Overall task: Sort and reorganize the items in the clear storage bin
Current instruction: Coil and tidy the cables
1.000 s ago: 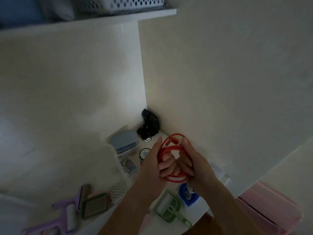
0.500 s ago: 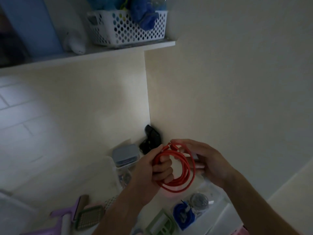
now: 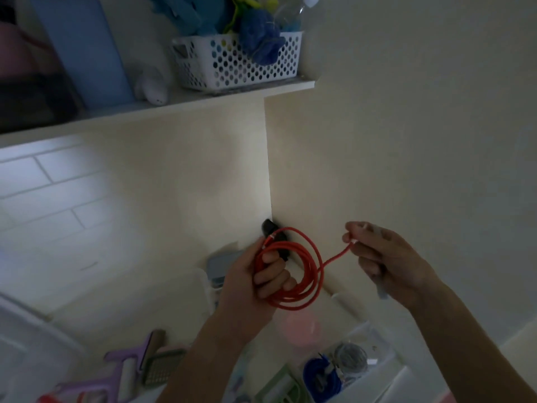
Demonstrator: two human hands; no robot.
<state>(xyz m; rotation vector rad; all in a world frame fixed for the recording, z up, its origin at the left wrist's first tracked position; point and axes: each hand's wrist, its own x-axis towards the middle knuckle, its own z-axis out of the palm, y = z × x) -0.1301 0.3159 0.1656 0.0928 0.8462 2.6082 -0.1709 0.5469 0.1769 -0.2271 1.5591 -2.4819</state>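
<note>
Fingers (image 3: pixel 271 276) of our left hand (image 3: pixel 251 282) curl round the coiled red cable (image 3: pixel 302 274), held above the surface (image 3: pixel 87 292) near the wall corner. Our right hand (image 3: pixel 386 257) pinches the cable's free end; half a second ago it sat at the coil, now it's pulled out to the right, one strand uncoiled. Below: clear storage bin (image 3: pixel 374 365) with a blue cord (image 3: pixel 316 376), purple tool (image 3: pixel 122 370). Black object (image 3: pixel 268 226) behind the coil, partly hidden. White basket (image 3: pixel 241 62) on the shelf (image 3: pixel 203 98).

Left hand (image 3: pixel 250 282) grips coiled red cable (image 3: pixel 302 274) — right hand (image 3: pixel 386 257) pinches its end.
</note>
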